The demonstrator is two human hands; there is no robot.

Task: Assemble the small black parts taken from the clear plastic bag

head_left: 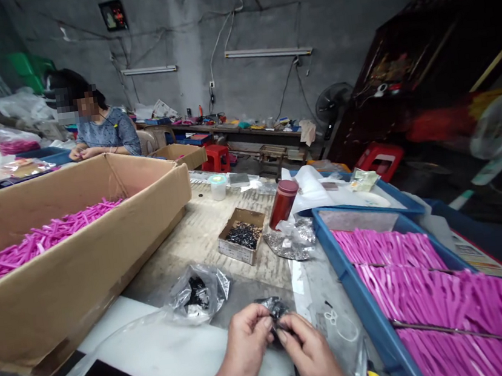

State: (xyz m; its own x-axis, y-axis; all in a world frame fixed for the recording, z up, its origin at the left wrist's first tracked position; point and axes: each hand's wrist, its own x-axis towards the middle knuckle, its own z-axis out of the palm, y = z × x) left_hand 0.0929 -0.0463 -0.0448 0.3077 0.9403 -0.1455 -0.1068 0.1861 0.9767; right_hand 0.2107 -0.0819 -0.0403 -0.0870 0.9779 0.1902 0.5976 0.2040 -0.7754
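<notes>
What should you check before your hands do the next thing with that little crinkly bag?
1. Both hands grip it: left hand and right hand both pinch the little crinkly bag. Ok.
2. Bag's mouth open: fingers cover it. Cannot tell.
3. Small cardboard box sits open-topped on the table beyond the hands, black bits inside. Ok.
4. Blue tray lies close on the right, holding pink pieces. Ok.
5. Second clear bag lies apart, left of the hands, not under them. Ok.
</notes>
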